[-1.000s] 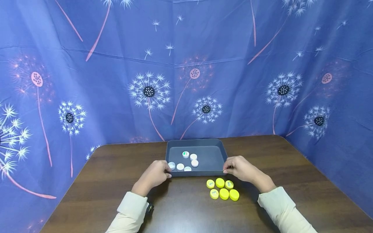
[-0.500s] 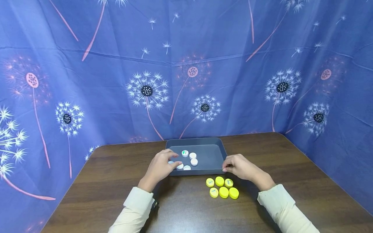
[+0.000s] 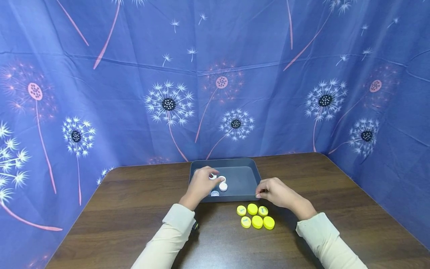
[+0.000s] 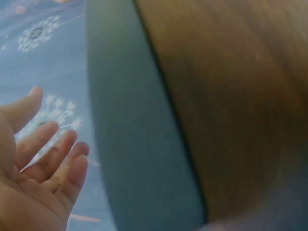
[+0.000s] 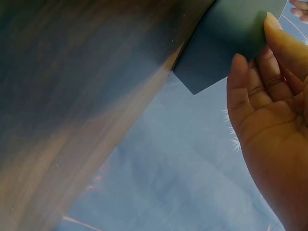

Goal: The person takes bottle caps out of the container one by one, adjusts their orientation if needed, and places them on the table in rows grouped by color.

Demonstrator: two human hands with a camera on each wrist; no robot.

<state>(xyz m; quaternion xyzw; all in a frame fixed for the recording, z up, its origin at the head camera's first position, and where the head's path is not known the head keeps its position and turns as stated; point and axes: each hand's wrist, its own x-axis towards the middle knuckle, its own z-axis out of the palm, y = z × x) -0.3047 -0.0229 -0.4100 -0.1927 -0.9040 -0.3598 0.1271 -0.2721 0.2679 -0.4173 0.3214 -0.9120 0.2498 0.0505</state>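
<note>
My left hand (image 3: 201, 184) is over the left part of a dark grey tray (image 3: 240, 181), thumb and fingers apart around a gap. Near its fingertips lie white bottle caps (image 3: 223, 186) in the tray; the hand covers some of them. In the left wrist view, its fingers (image 4: 70, 180) are loosely bent and hold nothing, above the tray's wall. At the tray's front right corner, my right hand (image 3: 278, 193) pinches the rim. The right wrist view has the thumb (image 5: 284, 45) pressed on the tray's outer wall (image 5: 221, 45).
Several yellow bottle caps (image 3: 257, 222) are set in two rows on the brown wooden table (image 3: 218, 246), in front of the tray. A blue curtain (image 3: 285, 123) with dandelion prints hangs behind and at the sides.
My left hand has let go of the tray's front left corner and moved right and inward over the white caps. My right hand stays on the rim.
</note>
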